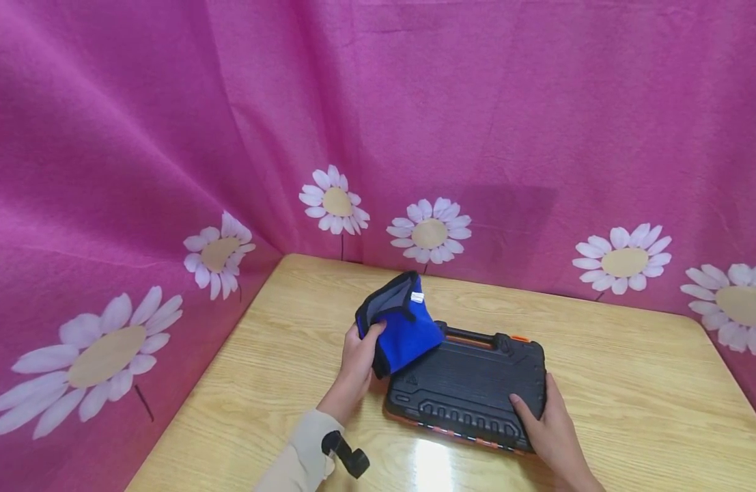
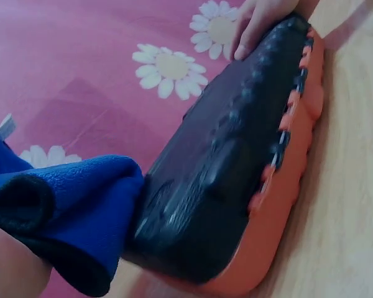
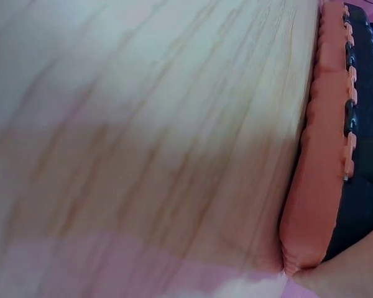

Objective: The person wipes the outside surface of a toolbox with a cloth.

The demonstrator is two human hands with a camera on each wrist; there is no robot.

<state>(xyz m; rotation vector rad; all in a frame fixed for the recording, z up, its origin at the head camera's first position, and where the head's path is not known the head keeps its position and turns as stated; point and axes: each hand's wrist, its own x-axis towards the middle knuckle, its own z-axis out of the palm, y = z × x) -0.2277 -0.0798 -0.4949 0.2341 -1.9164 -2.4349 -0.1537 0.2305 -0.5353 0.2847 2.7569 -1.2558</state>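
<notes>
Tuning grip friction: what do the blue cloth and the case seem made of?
Blue cloth: soft, matte fabric, possibly microfibre; it folds loosely and looks fuzzy. Case: probably hard moulded plastic, black and orange, dull sheen; raised ribs and rigid shape suggest it. Exact polymer unclear.

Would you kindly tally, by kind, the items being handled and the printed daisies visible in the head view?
Blue fabric item: 1
Black-and-orange case: 1
Printed daisies, counting the one cut off at the right edge: 6
Total: 8
</notes>
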